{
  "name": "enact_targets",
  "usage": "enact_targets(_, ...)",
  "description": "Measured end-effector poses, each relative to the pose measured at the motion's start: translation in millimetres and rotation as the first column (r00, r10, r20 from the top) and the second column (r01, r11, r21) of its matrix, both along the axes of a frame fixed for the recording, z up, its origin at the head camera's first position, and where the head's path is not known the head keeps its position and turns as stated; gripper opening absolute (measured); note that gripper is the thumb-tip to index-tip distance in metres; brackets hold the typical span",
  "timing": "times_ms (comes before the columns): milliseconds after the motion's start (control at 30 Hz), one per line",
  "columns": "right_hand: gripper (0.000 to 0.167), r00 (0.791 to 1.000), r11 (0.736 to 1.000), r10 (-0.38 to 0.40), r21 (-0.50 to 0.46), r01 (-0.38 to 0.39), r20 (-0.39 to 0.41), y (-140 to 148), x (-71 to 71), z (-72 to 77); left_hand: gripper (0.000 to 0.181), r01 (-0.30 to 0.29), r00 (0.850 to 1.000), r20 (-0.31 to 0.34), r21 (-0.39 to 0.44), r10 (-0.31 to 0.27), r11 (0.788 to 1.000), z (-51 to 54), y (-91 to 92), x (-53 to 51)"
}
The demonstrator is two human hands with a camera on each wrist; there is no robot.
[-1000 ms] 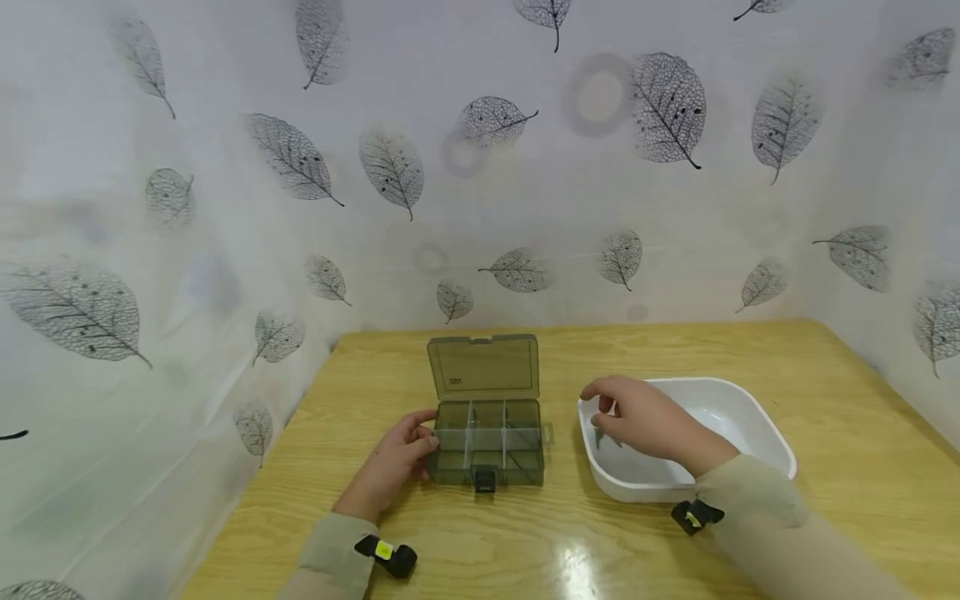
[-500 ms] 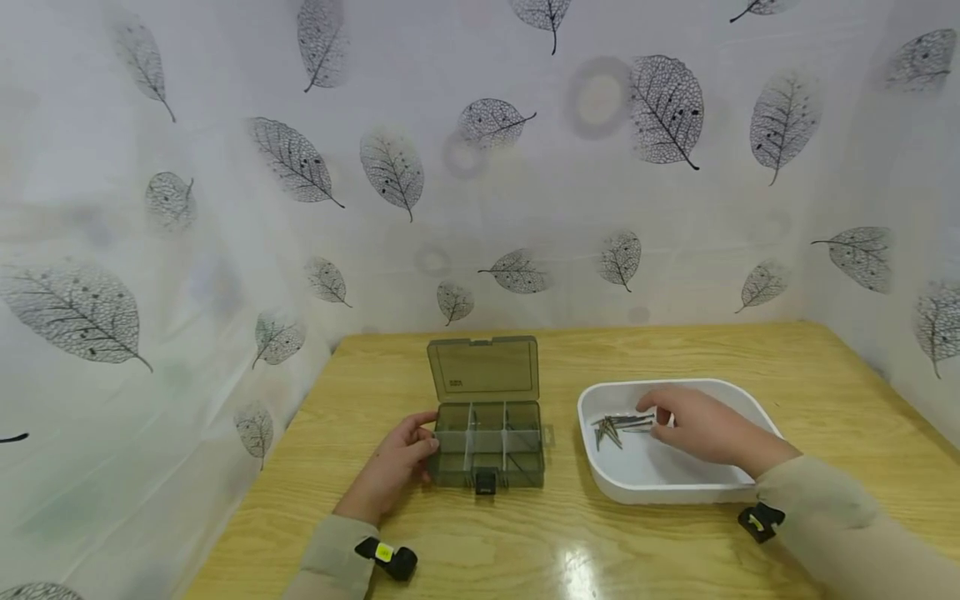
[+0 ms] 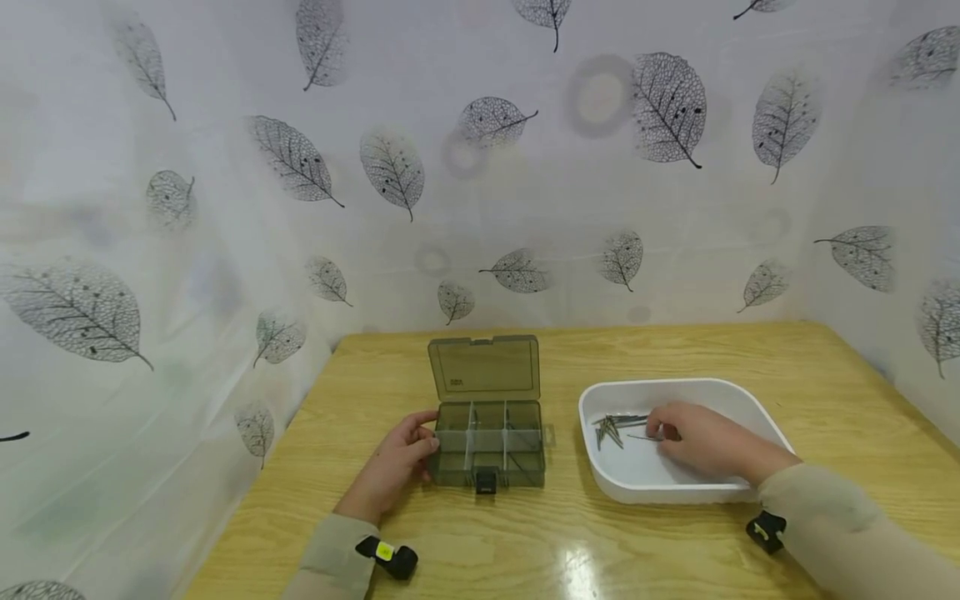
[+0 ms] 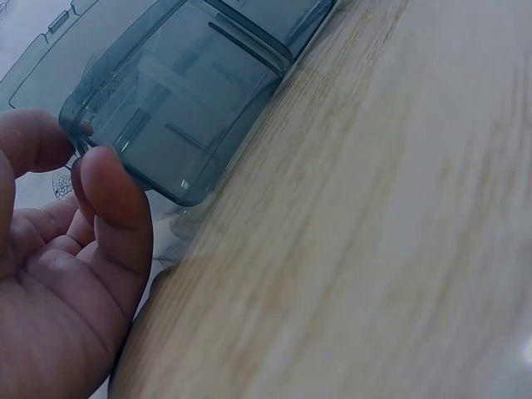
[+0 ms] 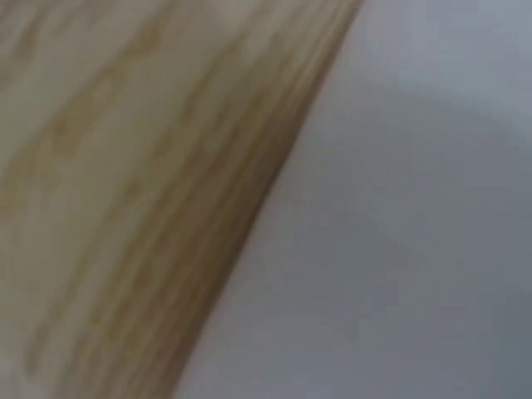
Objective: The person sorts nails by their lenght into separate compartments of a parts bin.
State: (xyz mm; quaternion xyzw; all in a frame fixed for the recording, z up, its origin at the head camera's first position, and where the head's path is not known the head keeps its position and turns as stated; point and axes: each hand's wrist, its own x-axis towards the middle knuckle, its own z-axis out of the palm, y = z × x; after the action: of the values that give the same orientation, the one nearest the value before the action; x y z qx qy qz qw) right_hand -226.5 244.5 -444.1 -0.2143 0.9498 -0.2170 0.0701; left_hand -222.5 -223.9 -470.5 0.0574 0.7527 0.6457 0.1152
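An open, smoky translucent compartment box (image 3: 487, 477) stands left of the white tray (image 3: 675, 494). The left hand (image 3: 390, 467) grips the box's left side; in the left wrist view, the thumb and a finger of this hand (image 4: 75, 258) meet at a corner of the box (image 4: 183, 108). Thin dark pieces lie in some compartments. Inside the tray, the right hand (image 3: 705, 437) has its fingers curled down at one thin nail (image 3: 640, 437), whose end runs in between the fingertips. Several more nails (image 3: 611, 431) lie at the tray's left. The right wrist view shows no hand.
The box's lid (image 3: 486, 368) leans back, raised. Both boxes stand on a wooden table (image 3: 480, 542), with leaf-patterned sheeting (image 3: 555, 200) behind it and at both sides. In the right wrist view, the tray's white wall (image 5: 374, 249) fills the right part.
The right hand has moved right from the tray's left side, then lowered, its fingers closing at a thin nail, which now lies a little lower. The left hand has stayed on the box.
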Motion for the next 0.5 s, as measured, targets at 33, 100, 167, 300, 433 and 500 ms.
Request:
enact_targets(33, 0.013, 1.000, 1.000, 0.004, -0.002, -0.004, -0.006, 0.2, 0.0, -0.8, 0.053, 0.002, 1.000, -0.001, 0.000, -0.002, 1.000, -0.2, 0.0, -0.2)
enact_targets(100, 0.013, 1.000, 1.000, 0.011, -0.003, -0.011, -0.016, 0.8, -0.2, -2.5, 0.054, 0.005, 1.000, -0.003, 0.002, -0.005, 1.000, -0.4, 0.2, -0.8)
enact_targets(167, 0.014, 1.000, 1.000, 0.015, -0.001, -0.015, -0.025, 1.4, -0.5, -3.7, 0.054, 0.004, 1.000, -0.003, 0.001, -0.004, 1.000, 0.2, 0.5, -0.6)
enact_targets(300, 0.014, 1.000, 1.000, 0.016, 0.010, -0.016, -0.015, 1.7, -0.3, -5.1, 0.053, -0.009, 1.000, 0.000, -0.009, 0.009, 1.000, 0.9, 0.6, 0.3)
enact_targets(433, 0.017, 1.000, 0.999, 0.016, 0.036, -0.016, -0.002, 0.8, 1.4, -5.4, 0.052, -0.011, 1.000, 0.002, -0.014, 0.011, 1.000, 1.0, 0.3, 1.7)
enact_targets(500, 0.018, 1.000, 0.999, 0.021, 0.050, -0.021, 0.002, 0.5, 2.5, -5.1, 0.052, -0.006, 1.000, 0.000, -0.015, 0.006, 1.000, 1.4, 0.3, 2.2)
